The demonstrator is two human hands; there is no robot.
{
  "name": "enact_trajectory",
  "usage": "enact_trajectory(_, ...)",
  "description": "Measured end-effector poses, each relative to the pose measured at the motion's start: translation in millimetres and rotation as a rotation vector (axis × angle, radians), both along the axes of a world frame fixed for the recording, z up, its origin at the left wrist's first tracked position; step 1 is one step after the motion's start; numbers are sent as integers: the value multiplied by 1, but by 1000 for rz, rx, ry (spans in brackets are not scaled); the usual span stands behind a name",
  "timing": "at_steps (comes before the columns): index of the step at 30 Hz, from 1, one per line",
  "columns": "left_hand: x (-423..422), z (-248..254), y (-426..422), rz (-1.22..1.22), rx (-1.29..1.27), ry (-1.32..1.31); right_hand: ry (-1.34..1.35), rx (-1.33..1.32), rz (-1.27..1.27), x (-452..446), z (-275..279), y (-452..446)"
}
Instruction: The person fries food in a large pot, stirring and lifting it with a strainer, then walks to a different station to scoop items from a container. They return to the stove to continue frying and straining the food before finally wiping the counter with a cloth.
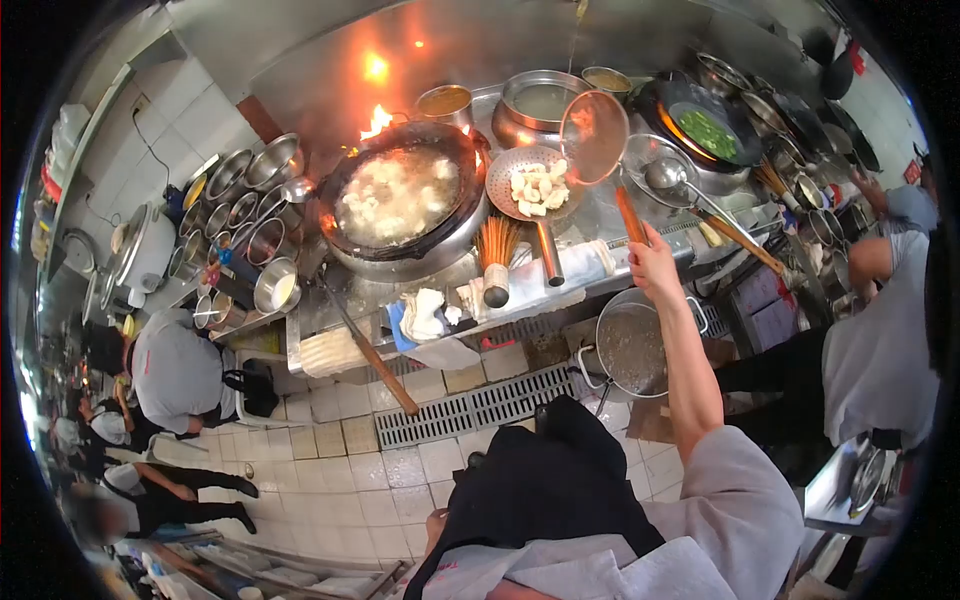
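Observation:
My right hand (654, 262) is wrapped round the wooden handle of a round strainer (594, 135), raised over the stove beside a perforated ladle (505, 185). Pale chunks (540, 188) lie in that ladle, whose handle points toward me. Left of it, more pale pieces bubble in oil in a large wok (395, 197), with flames at its back rim. A bamboo brush (496, 255) stands between wok and ladle. My left hand (436, 528) hangs low by my apron, mostly hidden, its fingers not readable.
A metal pot (541, 100) sits behind the ladle. Right of it, a second wok (700, 125) holds greens. A long-handled tool (370, 350) juts over the counter's front edge. A large pot (632, 345) stands below. One person (880, 320) is at the right, others (180, 365) at the left.

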State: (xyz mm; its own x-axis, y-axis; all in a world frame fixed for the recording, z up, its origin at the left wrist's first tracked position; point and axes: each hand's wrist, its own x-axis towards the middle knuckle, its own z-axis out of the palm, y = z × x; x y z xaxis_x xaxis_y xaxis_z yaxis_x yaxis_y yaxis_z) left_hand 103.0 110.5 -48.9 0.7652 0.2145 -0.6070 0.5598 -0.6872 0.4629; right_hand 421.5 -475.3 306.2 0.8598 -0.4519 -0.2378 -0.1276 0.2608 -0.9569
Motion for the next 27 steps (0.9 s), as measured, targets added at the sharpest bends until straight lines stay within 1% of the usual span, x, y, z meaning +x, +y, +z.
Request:
enact_trajectory(3, -7, 5, -13, 38, -30, 19, -54, 111, -63, 1, 7, -12)
enact_trajectory(4, -11, 4, -18, 46, -36, 21, -36, 57, -60, 3, 6, -20)
enact_trajectory(7, -22, 4, -26, 65, -51, 17, -128, -760, -156, 50, -46, -43)
enact_trajectory(8, -23, 3, -27, 65, -55, 19, -65, -1133, -304, 62, -53, -36)
enact_trajectory(11, -35, -1, -28, 76, -60, -2, -65, -1146, -192, 89, -73, -58)
enact_trajectory(12, -39, -1, -27, 86, -56, -10, -37, -1086, -166, 85, -60, -57)
enact_trajectory(13, -46, -3, -25, 95, -55, -20, -180, -1092, -169, 85, -55, -55)
enact_trajectory(14, -50, -6, -24, 96, -55, -27, -205, -947, -123, 81, -54, -47)
enact_trajectory(15, -54, -10, -23, 95, -59, -37, -222, -801, -83, 73, -31, -28)
enact_trajectory(18, -67, -34, -14, 58, -59, -90, -144, -372, 139, 79, 7, 23)
enact_trajectory(20, -82, -70, -1, 12, -47, -152, -289, -423, 208, 111, -4, 46)
enact_trajectory(21, -86, -89, 2, -30, -29, -198, -277, -548, 251, 124, -6, 56)
enact_trajectory(22, -74, -63, -6, 70, -102, -132, -269, -674, 290, 136, -3, 69)
enact_trajectory(23, -51, -17, -23, 177, -170, -69, -261, -755, 245, 155, -20, 80)
enact_trajectory(24, -20, 49, -48, 287, -227, -10, -294, -792, 223, 163, -28, 94)
enact_trajectory(25, -9, 69, -58, 347, -224, 2, -330, -829, 203, 170, -35, 107)
enact_trajectory(26, 1, 89, -68, 409, -220, 11, -375, -827, 236, 180, -48, 116)
enact_trajectory(27, 1, 97, -73, 473, -218, 22, -250, -630, 315, 180, -46, 127)
